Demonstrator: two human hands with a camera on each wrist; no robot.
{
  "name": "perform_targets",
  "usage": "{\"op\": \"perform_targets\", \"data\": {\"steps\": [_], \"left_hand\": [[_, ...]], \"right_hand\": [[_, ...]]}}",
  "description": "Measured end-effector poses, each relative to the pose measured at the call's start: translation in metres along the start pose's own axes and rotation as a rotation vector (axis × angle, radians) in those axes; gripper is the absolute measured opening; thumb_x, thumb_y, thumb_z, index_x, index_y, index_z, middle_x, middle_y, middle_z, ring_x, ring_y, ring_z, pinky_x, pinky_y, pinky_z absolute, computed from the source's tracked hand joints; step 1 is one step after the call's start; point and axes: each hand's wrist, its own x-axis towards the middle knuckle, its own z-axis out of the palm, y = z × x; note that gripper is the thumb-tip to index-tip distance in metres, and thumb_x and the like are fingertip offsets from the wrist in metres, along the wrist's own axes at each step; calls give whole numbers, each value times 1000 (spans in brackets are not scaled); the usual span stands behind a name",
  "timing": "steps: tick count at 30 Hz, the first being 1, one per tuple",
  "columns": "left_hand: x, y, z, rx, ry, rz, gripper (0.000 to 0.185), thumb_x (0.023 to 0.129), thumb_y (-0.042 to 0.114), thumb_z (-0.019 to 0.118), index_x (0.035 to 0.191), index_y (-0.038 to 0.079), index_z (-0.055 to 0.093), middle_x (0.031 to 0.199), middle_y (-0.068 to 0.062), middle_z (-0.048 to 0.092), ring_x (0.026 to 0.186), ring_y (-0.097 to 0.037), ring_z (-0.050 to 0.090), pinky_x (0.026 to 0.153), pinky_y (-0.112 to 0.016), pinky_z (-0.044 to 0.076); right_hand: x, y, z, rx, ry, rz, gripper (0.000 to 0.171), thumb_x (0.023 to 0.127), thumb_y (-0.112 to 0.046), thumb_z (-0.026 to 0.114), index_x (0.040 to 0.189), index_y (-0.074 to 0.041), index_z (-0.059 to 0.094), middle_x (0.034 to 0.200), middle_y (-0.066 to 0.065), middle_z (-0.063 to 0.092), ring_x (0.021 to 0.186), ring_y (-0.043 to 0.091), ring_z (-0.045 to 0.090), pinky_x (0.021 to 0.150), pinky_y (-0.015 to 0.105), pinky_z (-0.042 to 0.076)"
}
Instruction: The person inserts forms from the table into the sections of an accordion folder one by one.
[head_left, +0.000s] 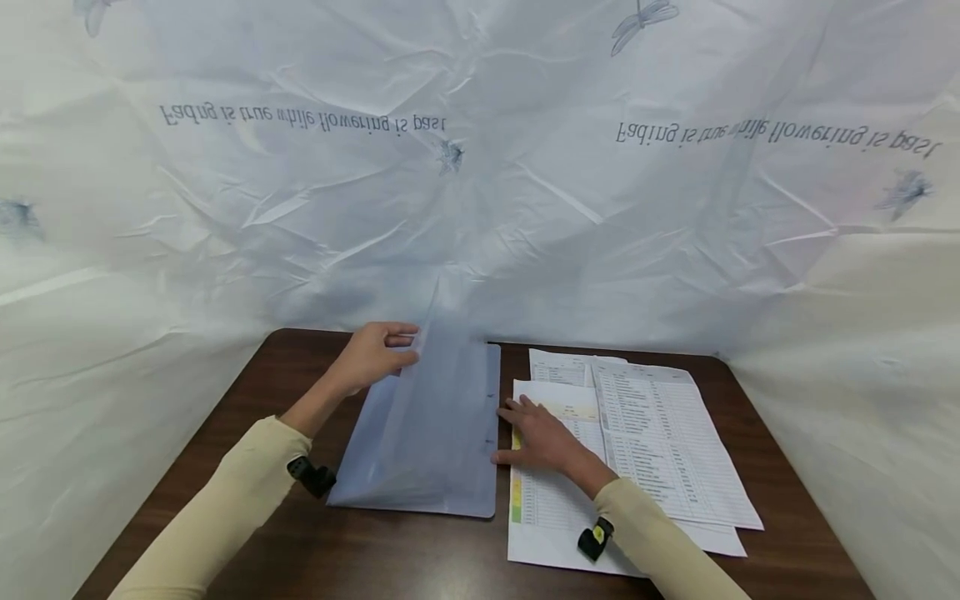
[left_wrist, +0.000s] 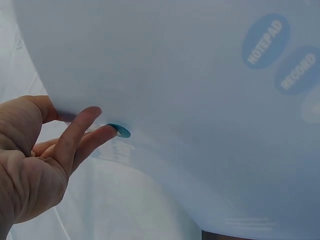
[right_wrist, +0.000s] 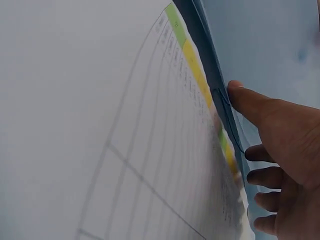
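A translucent blue plastic document folder (head_left: 457, 433) lies on the table, its cover lifted at the left. My left hand (head_left: 367, 358) pinches the edge of that raised cover. In the left wrist view, fingertips sit beside a teal snap button (left_wrist: 123, 132), and the words NOTEPAD and RECORD show on the plastic. With fingers spread, my right hand (head_left: 543, 435) rests between the folder's right edge and a printed sheet (head_left: 558, 508) with a yellow and green strip. Its thumb (right_wrist: 245, 97) is right at the folder's edge in the right wrist view.
More printed sheets (head_left: 667, 433) overlap at the right of the dark brown table (head_left: 300, 550). Crinkled white plastic sheeting (head_left: 480, 208), printed with lettering and dragonflies, hangs close behind the table and along both sides.
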Motion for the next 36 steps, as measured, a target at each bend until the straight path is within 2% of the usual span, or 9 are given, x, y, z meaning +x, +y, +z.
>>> {"op": "perform_targets", "data": {"steps": [3, 6, 11, 19, 26, 33, 36], "left_hand": [[0, 0, 0, 20, 17, 1, 52, 99, 16, 66, 149, 5, 52, 151, -19, 52, 133, -34, 56, 85, -44, 60], [1, -1, -1, 30, 23, 5, 52, 99, 17, 66, 148, 6, 53, 151, -18, 52, 134, -34, 55, 84, -42, 61], [17, -9, -14, 22, -6, 29, 52, 99, 18, 66, 148, 5, 53, 150, -19, 52, 133, -34, 55, 82, -37, 61], [44, -22, -36, 5, -55, 55, 52, 100, 17, 66, 149, 6, 52, 151, -18, 52, 133, -33, 56, 83, -37, 61], [41, -23, -36, 0, -48, 50, 52, 100, 19, 67, 149, 7, 53, 151, -18, 52, 130, -33, 58, 84, -37, 60], [36, -23, -35, 5, -32, 56, 52, 101, 19, 66, 149, 6, 52, 150, -18, 53, 128, -32, 61, 84, -38, 60], [35, -23, -35, 6, -24, 57, 52, 100, 19, 66, 149, 5, 52, 150, -18, 53, 127, -32, 61, 84, -38, 60]], "right_hand": [[-1, -2, -3, -5, 13, -2, 82, 87, -61, 73, 147, -8, 56, 157, 17, 45, 150, 42, 32, 118, 61, 29], [-5, -4, -6, -4, 36, 11, 82, 87, -62, 72, 148, -10, 56, 157, 15, 46, 150, 40, 32, 118, 60, 30], [-7, -6, -20, 48, 89, 87, 78, 89, -58, 73, 150, -14, 54, 160, 12, 43, 152, 38, 29, 115, 62, 33], [-19, 12, -41, 52, 249, 136, 71, 92, -50, 73, 149, -11, 55, 158, 14, 44, 147, 36, 39, 109, 61, 42], [-49, 37, -54, 37, 340, 198, 68, 90, -46, 77, 145, -11, 59, 154, 15, 50, 141, 40, 46, 109, 61, 42], [-86, 65, -63, 12, 424, 276, 68, 89, -39, 80, 143, -4, 58, 147, 21, 56, 135, 45, 51, 106, 62, 43], [-99, 75, -67, -9, 434, 317, 69, 90, -39, 79, 143, -1, 58, 145, 24, 56, 131, 47, 54, 103, 62, 46]]}}
